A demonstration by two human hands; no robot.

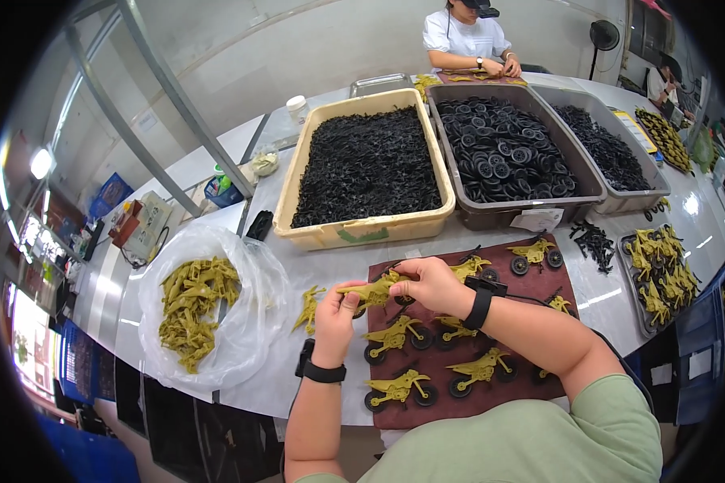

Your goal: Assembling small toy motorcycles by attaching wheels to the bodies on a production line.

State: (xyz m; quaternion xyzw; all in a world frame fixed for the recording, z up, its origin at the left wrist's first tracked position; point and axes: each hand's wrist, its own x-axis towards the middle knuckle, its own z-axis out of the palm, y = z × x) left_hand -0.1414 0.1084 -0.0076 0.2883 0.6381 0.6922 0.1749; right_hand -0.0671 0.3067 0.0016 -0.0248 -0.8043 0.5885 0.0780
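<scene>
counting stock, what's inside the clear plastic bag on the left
A loose pile of olive-yellow toy motorcycle bodies lies in the clear plastic bag. Pieces beneath the top layer are covered.

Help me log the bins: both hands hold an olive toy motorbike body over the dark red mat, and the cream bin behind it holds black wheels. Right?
Not quite. In the head view the cream bin holds small black parts; the black wheels fill the grey bin beside it. Left hand and right hand do hold the olive body over the dark red mat.

A single head-worn fisheye camera is looking steeply down from just above the person's chest, facing forward across the white table (217, 173) toward its far edge. It is sitting close to the near edge, with straight lines bending toward the rim.
</scene>
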